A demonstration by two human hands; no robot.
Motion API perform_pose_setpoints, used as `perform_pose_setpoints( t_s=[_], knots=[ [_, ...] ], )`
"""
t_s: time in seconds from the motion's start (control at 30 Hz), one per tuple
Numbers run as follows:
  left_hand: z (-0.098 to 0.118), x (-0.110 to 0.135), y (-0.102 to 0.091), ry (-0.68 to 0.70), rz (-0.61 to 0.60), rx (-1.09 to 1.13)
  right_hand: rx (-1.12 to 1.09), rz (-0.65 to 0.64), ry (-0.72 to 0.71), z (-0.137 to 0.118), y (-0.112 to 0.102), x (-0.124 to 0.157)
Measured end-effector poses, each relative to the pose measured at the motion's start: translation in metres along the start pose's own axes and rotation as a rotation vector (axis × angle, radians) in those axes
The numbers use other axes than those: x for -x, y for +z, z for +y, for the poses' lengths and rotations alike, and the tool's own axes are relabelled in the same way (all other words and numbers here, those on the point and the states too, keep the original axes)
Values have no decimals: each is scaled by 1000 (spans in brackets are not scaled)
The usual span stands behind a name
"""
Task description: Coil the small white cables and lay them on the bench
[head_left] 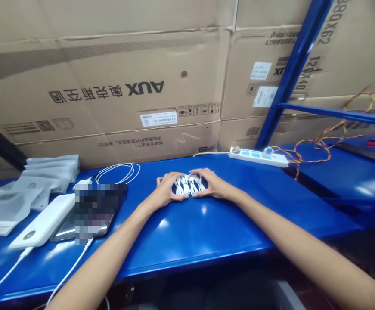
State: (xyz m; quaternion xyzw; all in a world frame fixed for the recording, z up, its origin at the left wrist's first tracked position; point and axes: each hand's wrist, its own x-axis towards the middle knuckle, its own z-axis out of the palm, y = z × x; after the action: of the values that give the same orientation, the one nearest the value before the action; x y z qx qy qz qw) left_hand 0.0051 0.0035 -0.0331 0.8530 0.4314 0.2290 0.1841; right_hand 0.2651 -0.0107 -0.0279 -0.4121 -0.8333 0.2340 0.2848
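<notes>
Two hands, the left hand [166, 189] and the right hand [211, 183], press in from either side on a row of coiled white cables [187, 185], nearly meeting over them, on the blue bench [187, 232]. Left of the cables lie a blurred smartphone [90, 215], a white power bank [41, 221] and a stack of plastic bags [50, 174]. A loosened grip could let the coils spring apart and slide toward the smartphone.

Head-worn view, down onto left hand [165, 190], right hand [212, 184]
</notes>
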Motion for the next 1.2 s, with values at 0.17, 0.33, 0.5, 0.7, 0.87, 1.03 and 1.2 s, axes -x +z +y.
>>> perform_pose_setpoints(
  t_s=[0.17,0.33,0.5,0.7,0.87,1.03,1.2],
  knots=[
    [1,0,0,1,-3,-5,3,9,-12,-2,0,0],
    [-2,1,2,-3,1,-9,-2,16,-5,-4,-1,1],
    [-5,0,4,1,18,-17,9,6,4,-3,-1,1],
    [-5,0,5,-4,23,-25,8,7,0,-3,-1,1],
    [-6,0,5,-10,19,-33,8,5,2,-4,-1,1],
    [-5,0,4,-18,17,-40,8,2,5,-4,0,0],
    [0,1,1,-41,15,-46,13,5,7,-3,0,-1]
  ],
)
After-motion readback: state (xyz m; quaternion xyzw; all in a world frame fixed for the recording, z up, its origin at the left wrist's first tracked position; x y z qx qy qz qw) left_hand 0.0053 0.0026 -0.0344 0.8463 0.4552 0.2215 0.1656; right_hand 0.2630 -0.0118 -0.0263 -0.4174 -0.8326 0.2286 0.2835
